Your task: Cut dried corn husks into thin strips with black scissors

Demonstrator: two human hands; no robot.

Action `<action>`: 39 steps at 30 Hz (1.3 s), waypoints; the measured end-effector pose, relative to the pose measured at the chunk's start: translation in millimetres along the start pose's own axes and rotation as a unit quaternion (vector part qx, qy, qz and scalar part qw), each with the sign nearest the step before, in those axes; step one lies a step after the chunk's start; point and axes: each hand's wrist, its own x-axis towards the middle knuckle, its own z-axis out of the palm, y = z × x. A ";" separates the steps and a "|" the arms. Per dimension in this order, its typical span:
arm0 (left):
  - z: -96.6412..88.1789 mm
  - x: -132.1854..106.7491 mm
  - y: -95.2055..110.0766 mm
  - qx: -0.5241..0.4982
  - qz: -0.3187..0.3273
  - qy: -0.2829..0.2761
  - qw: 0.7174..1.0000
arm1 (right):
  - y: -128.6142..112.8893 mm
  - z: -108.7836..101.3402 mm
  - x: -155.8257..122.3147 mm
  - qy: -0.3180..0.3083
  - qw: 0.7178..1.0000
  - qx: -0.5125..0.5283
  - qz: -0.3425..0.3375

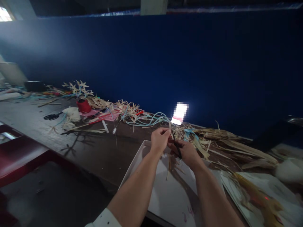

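Over a shallow white box [163,189], both hands are close together. My right hand [188,153] is closed around a pair of scissors [174,138], their blades pointing up and away. My left hand [160,138] is pinched closed beside the blades. Whatever lies between its fingertips is too small and hidden to make out. Below the hands, a few thin pale scraps [169,167] of dried plant fibre lie in the box. Just beyond the hands stands a bright, pixelated screen [180,113].
Dried husk [236,145] lies to the right, near a yellow glue gun [260,195] with a red light. Leftward are pale-blue stems [146,119], husk flowers [127,110], a red thread spool [84,106] and black-handled scissors [52,116]. A red stool [21,154] stands at the table's near edge.
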 end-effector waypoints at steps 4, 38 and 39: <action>1.4 -2.8 2.8 0.007 -0.009 -0.004 1.000 | 5.4 -1.2 2.9 0.005 1.000 0.008 0.001; 4.7 -8.5 -2.9 -0.007 -0.032 -0.239 0.970 | 1.5 -19.1 4.6 0.199 0.948 0.226 -0.102; 4.8 -8.4 -3.0 0.001 -0.034 -0.239 0.970 | 2.1 -19.5 5.1 0.202 0.948 0.224 -0.104</action>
